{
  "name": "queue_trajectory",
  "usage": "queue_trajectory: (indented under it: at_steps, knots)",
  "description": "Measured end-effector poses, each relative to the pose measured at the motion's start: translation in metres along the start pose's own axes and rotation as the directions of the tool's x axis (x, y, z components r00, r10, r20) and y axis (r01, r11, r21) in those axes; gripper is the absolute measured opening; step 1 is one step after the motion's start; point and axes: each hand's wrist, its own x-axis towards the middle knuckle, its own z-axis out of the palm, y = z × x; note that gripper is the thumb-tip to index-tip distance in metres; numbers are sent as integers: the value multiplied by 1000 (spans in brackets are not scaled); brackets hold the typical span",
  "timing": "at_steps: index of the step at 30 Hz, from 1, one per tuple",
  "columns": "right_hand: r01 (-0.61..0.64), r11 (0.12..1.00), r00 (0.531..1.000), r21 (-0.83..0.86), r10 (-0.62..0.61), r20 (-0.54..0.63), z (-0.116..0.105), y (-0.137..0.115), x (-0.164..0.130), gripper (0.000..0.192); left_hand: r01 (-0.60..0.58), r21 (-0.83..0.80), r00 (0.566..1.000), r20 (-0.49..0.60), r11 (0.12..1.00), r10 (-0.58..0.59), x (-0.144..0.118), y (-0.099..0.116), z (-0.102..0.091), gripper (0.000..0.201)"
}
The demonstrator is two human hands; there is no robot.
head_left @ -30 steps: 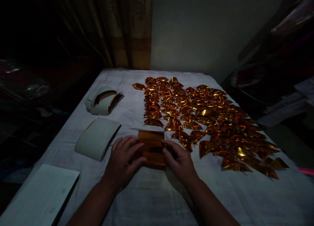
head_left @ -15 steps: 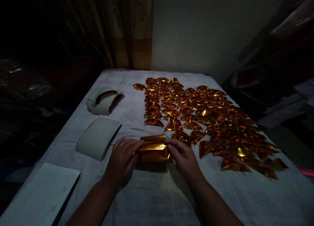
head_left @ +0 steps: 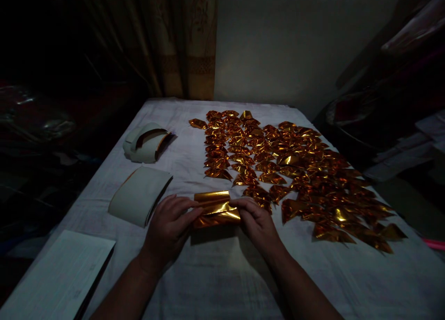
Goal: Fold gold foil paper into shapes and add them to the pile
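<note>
A sheet of shiny gold foil paper (head_left: 216, 213), partly rolled over with creases across it, is held between my two hands just above the white cloth. My left hand (head_left: 173, 222) pinches its left end between thumb and fingers. At the right end, my right hand (head_left: 256, 220) grips the paper the same way. Beyond my hands lie many folded gold foil pieces (head_left: 267, 167) with pointed ends, set in rough rows. One folded piece (head_left: 198, 123) sits a little apart at their far left.
On the cloth-covered table (head_left: 222, 283), a curved stack of pale sheets (head_left: 141, 195) lies left of my hands, with more curled sheets (head_left: 148, 144) behind. A flat pale stack (head_left: 62, 273) is at the near left. A curtain (head_left: 187, 41) and wall (head_left: 278, 46) stand behind the table.
The gold paper's front part has been folded further over, and a crease now crosses its middle. Both hands stay at its ends, with the left thumb moved up onto the paper.
</note>
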Motion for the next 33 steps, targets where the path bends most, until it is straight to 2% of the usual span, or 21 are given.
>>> queue_trajectory:
  at_steps: [4, 7, 12, 16, 22, 26, 30, 33]
  knots:
    - [218, 956, 973, -195, -196, 125, -3, -1, -4, 49, -49, 83, 999, 7, 995, 49, 3, -2, -4, 25]
    - [334, 868, 938, -368, -266, 224, -4, -7, -8, 62, -38, 38, 998, 52, 999, 36, 2, -7, -3, 22]
    - [415, 701, 909, -580, -299, 289, -2, -11, -9, 46, -31, -38, 993, 111, 999, 35, -2, -13, 0, 25]
    - [458, 619, 888, -639, -347, 301, 1, -5, -5, 27, -64, -41, 988, 140, 997, 69, -3, -14, 0, 24]
    - [491, 616, 870, -616, -379, 314, 1, -2, -5, 21, -16, -60, 984, 174, 998, 26, -2, -10, -2, 17]
    - [449, 666, 894, -596, -336, 297, 2, -3, -6, 20, 63, -67, 981, 187, 996, -49, -4, -8, 0, 12]
    - [364, 724, 931, -586, -269, 245, 4, -2, -2, 6, 162, -57, 974, 171, 985, -150, -4, -4, 2, 12]
    - [298, 722, 954, -625, -213, 209, 7, -3, 2, 13, 244, -26, 960, 148, 970, -237, -3, -1, 4, 14]
